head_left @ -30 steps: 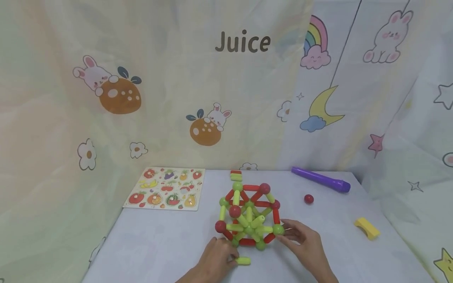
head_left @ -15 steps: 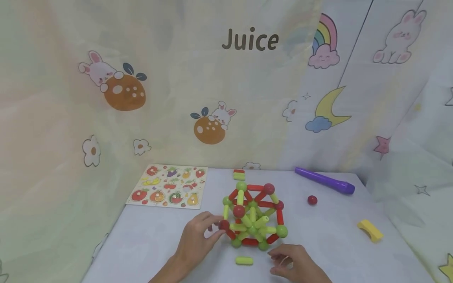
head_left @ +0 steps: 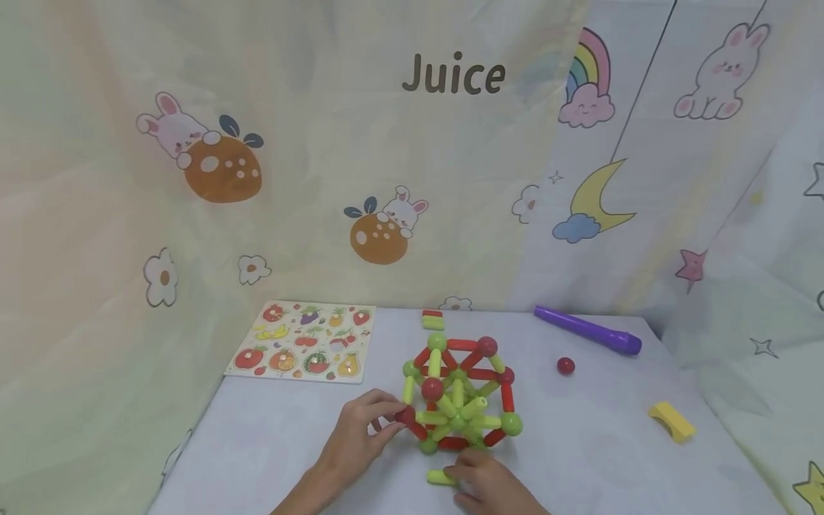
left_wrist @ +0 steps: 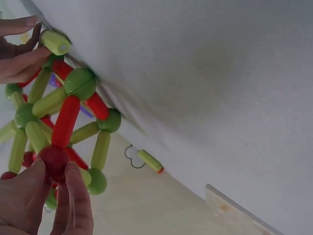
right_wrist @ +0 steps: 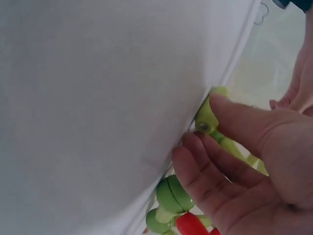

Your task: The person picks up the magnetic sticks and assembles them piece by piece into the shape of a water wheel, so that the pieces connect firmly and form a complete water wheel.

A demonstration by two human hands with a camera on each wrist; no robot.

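The left hand (head_left: 360, 433) pinches a red ball (head_left: 405, 414) at the lower left of the red-and-green rod-and-ball plastic structure (head_left: 460, 393), mid-desk. The right hand (head_left: 483, 483) pinches a loose light-green plastic rod (head_left: 440, 477) lying just before the structure, near the desk's front edge.

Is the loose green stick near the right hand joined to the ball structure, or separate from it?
Separate. The green stick lies on the table, pinched by the right hand, apart from the structure.
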